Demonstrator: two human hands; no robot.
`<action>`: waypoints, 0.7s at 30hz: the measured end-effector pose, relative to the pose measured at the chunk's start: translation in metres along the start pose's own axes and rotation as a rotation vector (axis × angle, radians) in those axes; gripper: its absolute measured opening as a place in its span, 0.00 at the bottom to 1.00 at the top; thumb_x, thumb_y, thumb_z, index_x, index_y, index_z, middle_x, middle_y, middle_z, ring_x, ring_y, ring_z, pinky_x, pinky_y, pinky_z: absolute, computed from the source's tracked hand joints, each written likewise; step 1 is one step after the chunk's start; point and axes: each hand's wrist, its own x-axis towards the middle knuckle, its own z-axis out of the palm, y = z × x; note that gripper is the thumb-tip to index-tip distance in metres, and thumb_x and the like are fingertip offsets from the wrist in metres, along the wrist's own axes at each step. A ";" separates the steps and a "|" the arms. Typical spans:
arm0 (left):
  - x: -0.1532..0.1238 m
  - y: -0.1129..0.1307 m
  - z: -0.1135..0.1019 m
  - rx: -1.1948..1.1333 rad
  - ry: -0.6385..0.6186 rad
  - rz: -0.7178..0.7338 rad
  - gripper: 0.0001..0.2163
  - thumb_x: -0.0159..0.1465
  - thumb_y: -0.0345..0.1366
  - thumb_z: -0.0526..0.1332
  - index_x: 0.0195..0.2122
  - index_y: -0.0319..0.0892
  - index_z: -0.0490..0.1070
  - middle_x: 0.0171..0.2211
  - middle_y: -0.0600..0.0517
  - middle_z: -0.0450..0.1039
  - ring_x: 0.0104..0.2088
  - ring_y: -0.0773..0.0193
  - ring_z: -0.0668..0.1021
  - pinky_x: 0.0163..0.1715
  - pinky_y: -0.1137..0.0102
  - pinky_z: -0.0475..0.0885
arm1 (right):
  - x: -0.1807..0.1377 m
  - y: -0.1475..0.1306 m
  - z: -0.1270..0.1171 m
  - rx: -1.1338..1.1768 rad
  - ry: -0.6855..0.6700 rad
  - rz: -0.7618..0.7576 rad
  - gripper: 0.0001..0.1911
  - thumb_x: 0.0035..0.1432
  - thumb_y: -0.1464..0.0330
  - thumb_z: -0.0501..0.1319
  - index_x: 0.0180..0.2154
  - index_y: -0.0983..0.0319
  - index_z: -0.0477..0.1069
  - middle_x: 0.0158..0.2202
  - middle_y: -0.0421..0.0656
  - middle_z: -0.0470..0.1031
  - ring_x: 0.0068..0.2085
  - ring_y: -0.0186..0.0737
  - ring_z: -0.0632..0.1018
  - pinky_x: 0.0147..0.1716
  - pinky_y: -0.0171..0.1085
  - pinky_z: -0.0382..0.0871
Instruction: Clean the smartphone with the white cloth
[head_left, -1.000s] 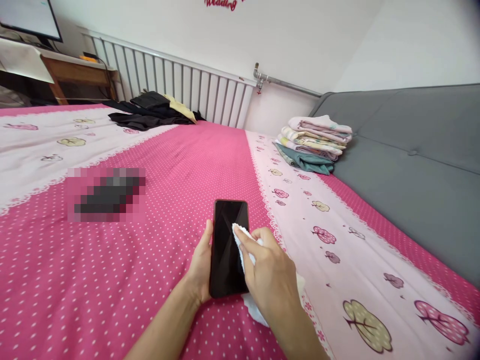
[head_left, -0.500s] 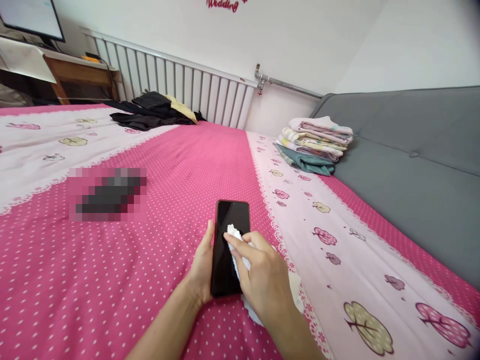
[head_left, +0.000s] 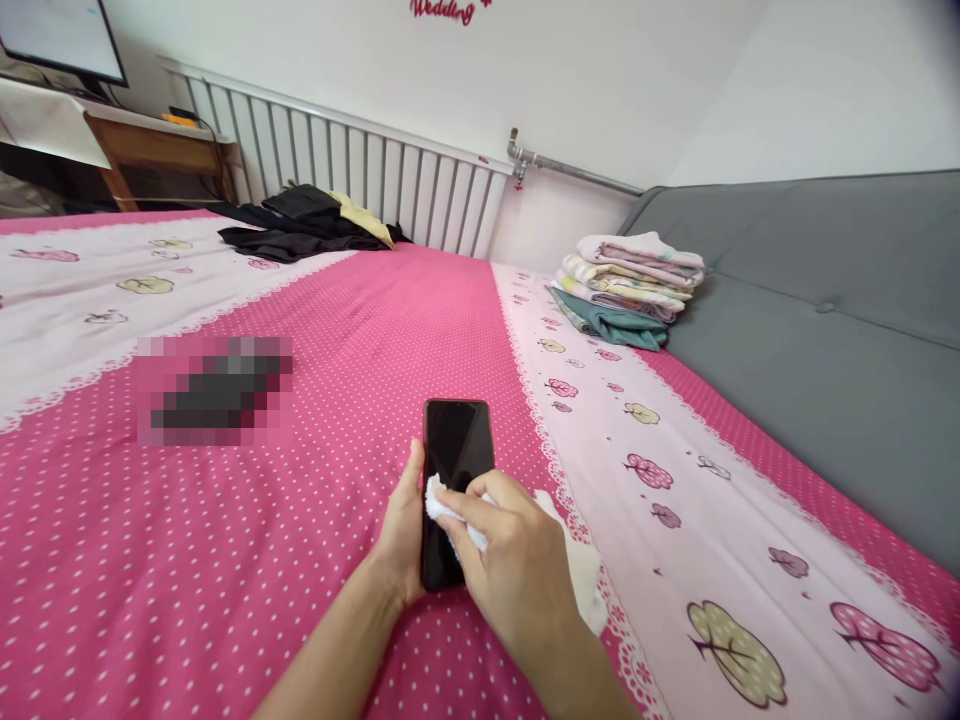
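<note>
A smartphone (head_left: 459,440) with a dark screen and a thin reddish edge is tilted up over the bed, screen toward me. My left hand (head_left: 401,540) grips it along its left side, thumb at the edge and the other fingers hidden behind. Pinched in my right hand (head_left: 517,560) is a white cloth (head_left: 435,500), its bunched tip pressed on the screen near the left edge. More pale cloth (head_left: 581,560) hangs out beyond the right side of that hand, over the bedspread.
The pink dotted bedspread (head_left: 337,480) lies beneath. A blurred-out dark object (head_left: 221,390) is at left. Dark clothes (head_left: 307,225) lie by the radiator (head_left: 337,150); folded fabrics (head_left: 630,285) are stacked against the grey headboard (head_left: 840,300). A desk with a monitor (head_left: 64,40) stands far left.
My right hand has slid the cloth's tip down and left across the screen. The phone has shifted slightly left at its top. More pale cloth shows right of my right hand.
</note>
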 end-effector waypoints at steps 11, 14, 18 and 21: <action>0.000 -0.002 0.000 0.043 -0.103 -0.046 0.29 0.61 0.58 0.49 0.43 0.36 0.75 0.35 0.42 0.79 0.39 0.53 0.79 0.45 0.60 0.70 | 0.008 0.021 -0.005 -0.158 0.193 0.222 0.12 0.60 0.68 0.57 0.41 0.55 0.78 0.26 0.40 0.70 0.27 0.34 0.72 0.24 0.32 0.59; 0.001 0.006 -0.006 0.026 -0.090 0.004 0.31 0.62 0.58 0.47 0.37 0.34 0.76 0.32 0.41 0.78 0.38 0.52 0.79 0.46 0.59 0.70 | 0.004 0.017 -0.008 -0.132 0.035 0.178 0.11 0.58 0.70 0.59 0.39 0.54 0.78 0.27 0.39 0.71 0.27 0.33 0.72 0.25 0.32 0.60; 0.000 0.015 -0.008 0.035 -0.078 0.089 0.35 0.61 0.60 0.43 0.36 0.31 0.75 0.32 0.38 0.77 0.36 0.51 0.79 0.45 0.58 0.71 | -0.001 0.009 -0.009 -0.041 -0.095 0.077 0.11 0.54 0.72 0.61 0.37 0.53 0.78 0.30 0.38 0.74 0.30 0.33 0.75 0.29 0.31 0.64; 0.000 0.016 -0.007 0.029 -0.072 0.103 0.35 0.61 0.61 0.42 0.36 0.31 0.75 0.32 0.38 0.78 0.35 0.52 0.79 0.43 0.58 0.72 | -0.003 0.005 -0.009 -0.004 -0.093 0.065 0.11 0.53 0.73 0.62 0.37 0.53 0.78 0.30 0.38 0.74 0.31 0.34 0.76 0.29 0.31 0.65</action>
